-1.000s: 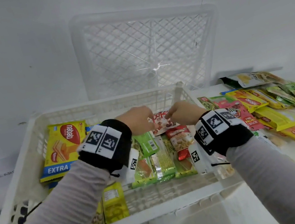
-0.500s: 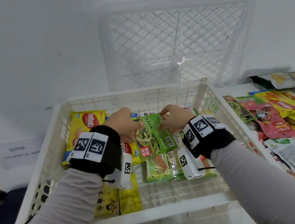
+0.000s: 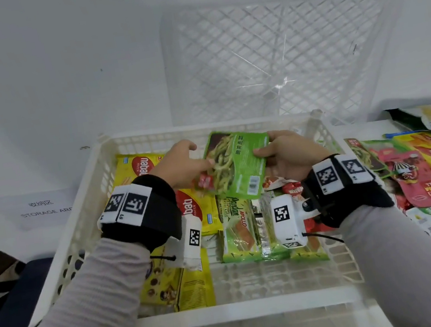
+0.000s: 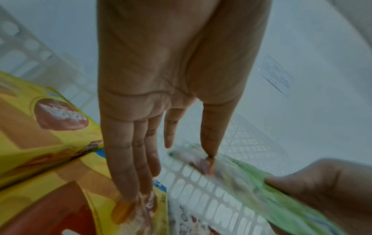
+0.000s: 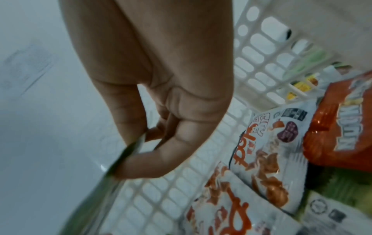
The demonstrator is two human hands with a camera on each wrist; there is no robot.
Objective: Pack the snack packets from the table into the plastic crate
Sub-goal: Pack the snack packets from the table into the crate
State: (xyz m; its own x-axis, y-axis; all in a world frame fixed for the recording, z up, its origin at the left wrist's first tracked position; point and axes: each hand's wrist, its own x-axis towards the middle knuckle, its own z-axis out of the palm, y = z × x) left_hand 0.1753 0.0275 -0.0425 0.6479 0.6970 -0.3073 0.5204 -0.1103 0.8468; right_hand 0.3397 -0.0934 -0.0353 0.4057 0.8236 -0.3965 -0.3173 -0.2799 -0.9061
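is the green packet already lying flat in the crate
No, the green packet is held above the other snacks, pinched by the right hand.

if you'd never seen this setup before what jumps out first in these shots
First the green snack packet, held above the far half of the white plastic crate: the right hand pinches its right edge, and the left hand touches its left edge with straight fingers. Next, the yellow wafer packs along the crate's left side, and the bright heap of unpacked packets on the table to its right.
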